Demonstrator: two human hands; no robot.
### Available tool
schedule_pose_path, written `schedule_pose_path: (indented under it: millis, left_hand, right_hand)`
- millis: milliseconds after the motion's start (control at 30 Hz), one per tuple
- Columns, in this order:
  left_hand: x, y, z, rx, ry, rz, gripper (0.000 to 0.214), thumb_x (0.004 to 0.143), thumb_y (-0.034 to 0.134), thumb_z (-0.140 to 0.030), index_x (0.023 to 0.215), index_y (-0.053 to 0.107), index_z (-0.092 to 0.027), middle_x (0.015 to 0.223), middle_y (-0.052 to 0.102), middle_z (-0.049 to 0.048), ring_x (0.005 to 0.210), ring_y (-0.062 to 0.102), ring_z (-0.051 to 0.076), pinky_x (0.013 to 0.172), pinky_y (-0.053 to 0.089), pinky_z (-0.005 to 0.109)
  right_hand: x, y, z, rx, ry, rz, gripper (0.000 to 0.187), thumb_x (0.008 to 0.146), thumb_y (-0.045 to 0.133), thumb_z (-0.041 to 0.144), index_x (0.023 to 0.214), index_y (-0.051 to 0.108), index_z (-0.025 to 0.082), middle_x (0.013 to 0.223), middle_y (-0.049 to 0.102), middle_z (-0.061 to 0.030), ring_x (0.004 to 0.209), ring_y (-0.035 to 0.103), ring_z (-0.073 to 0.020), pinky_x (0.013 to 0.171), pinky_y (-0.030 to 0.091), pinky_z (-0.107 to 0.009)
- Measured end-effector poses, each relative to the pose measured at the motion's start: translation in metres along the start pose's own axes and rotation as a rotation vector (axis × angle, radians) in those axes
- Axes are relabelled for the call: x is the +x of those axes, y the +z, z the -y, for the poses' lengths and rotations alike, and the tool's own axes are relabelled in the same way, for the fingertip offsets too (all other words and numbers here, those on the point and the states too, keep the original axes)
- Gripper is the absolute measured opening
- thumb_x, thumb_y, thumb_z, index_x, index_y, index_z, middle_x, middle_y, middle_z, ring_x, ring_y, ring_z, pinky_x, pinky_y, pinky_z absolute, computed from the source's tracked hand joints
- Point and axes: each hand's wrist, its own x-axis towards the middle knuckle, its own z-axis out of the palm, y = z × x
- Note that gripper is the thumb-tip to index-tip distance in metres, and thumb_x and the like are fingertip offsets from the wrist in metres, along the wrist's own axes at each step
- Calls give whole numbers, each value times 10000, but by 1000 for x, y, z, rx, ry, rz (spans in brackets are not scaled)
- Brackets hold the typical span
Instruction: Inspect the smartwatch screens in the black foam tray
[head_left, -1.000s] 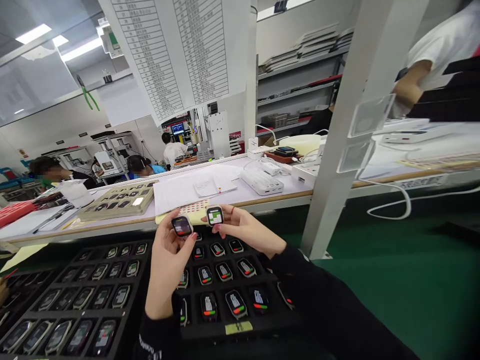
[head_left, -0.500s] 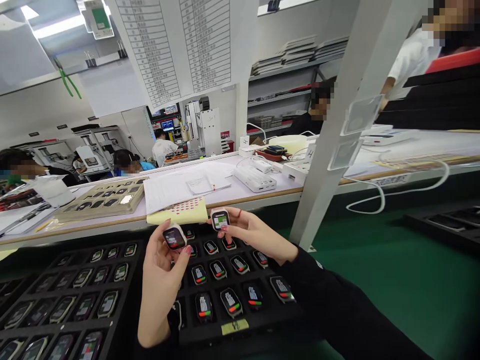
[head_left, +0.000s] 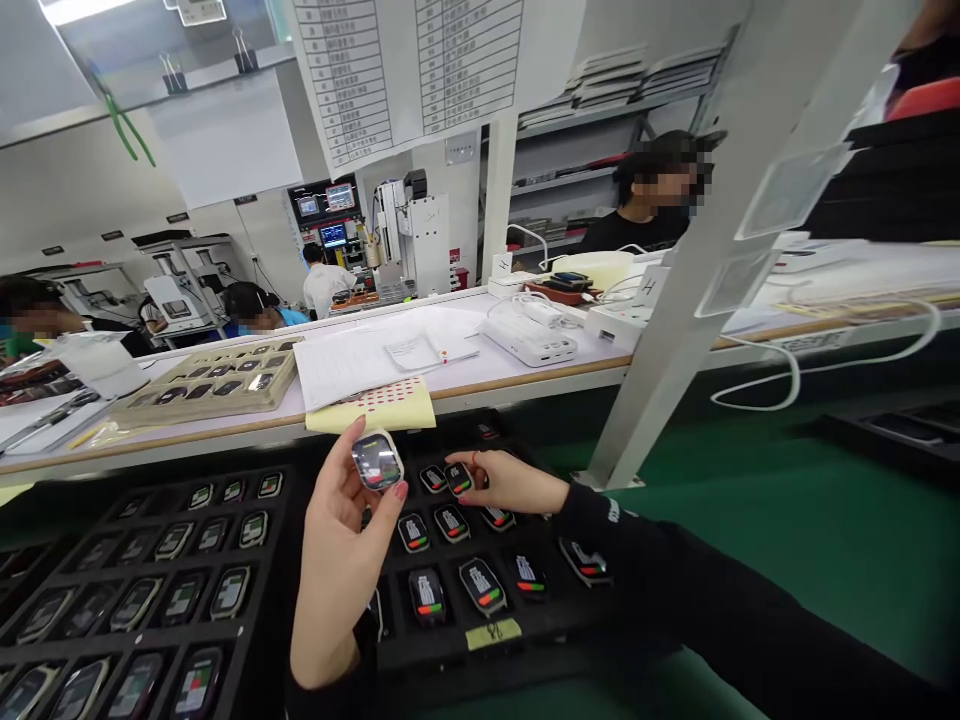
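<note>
One watch body (head_left: 377, 462): pinched in left hand (head_left: 341, 560), lit.
Right hand (head_left: 512, 487): fingertips pinching a tray watch (head_left: 458, 478).
Black tray (head_left: 420, 652): pockets mostly filled.

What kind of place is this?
Probably a smartwatch factory line: black trays hold rows of lit watches, the left hand holds one watch, and machines stand behind the bench.

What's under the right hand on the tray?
The right hand touches a lit watch in a black tray pocket; a second watch shows partly below the palm. Anything beneath the palm is hidden.
</note>
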Motion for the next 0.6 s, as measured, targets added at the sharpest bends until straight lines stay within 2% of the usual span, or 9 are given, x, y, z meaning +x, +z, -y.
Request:
schedule_pose_path:
  millis: [100,167,233,300,333,367,433,467,600]
  left_hand:
    - [1,1,1,13,-16,13,618,771,737,-286,1339,492,-307,1189,636,45,996,647,163,802,552,208]
    - [2,2,1,34,-39,3,655,731,771,-312,1331,510,-285,1185,646,54,1020,645,187,785,561,210]
    - [5,4,2,62,-70,-19,695,685,802,-341,1319,527,-274,1198,649,57,1047,639,206,770,567,205]
    - [8,4,5,83,-113,-34,710,653,818,-373,1303,546,-283,1200,656,51,1036,648,214,759,577,207]
    - [11,4,8,86,-135,-33,705,644,821,-387,1291,558,-291,1211,653,46,1035,653,218,761,583,212]
    - [13,4,11,86,-159,-29,693,644,819,-401,1282,567,-300,1224,648,40,1045,652,223,774,587,219]
    - [18,2,18,77,-186,-4,702,635,823,-408,1282,568,-311,1233,645,31,1084,639,245,817,592,255]
    - [20,1,21,70,-185,10,726,617,835,-399,1286,565,-313,1234,645,27,1105,628,262,844,591,286]
    - [23,-4,29,85,-165,41,806,524,887,-352,1269,584,-303,1203,663,26,1124,609,328,895,581,405]
  right_hand:
    - [1,5,-7,-105,0,-50,551,705,789,236,1223,637,124,772,607,-55,706,604,-227,703,504,-343]
    - [0,1,-1,-139,-9,-94,566,659,832,229,1187,666,114,860,600,-93,788,609,-263,783,502,-386]
    - [-5,-8,14,-155,-26,-149,604,639,855,233,1193,659,93,901,589,-110,845,605,-279,819,502,-401]
    - [-12,-19,39,-151,-67,-245,569,741,797,266,1262,606,139,1020,570,-100,927,592,-230,876,489,-342]
    - [-16,-24,53,-124,-126,-296,520,794,755,270,1277,586,180,1063,558,-73,909,594,-175,862,493,-284]
    - [-20,-28,68,-25,-274,-373,457,806,739,237,1237,602,170,1053,559,-64,862,593,-149,820,504,-261]
    - [-28,-32,96,117,-513,-515,373,794,743,207,1139,615,148,977,574,-40,791,577,-125,742,509,-233]
    - [-32,-33,107,145,-584,-564,346,782,753,191,1096,614,145,952,582,-33,789,574,-123,736,505,-228]
    - [-44,-31,133,84,-766,-569,206,802,737,148,975,626,133,954,576,-43,868,576,-110,851,487,-192]
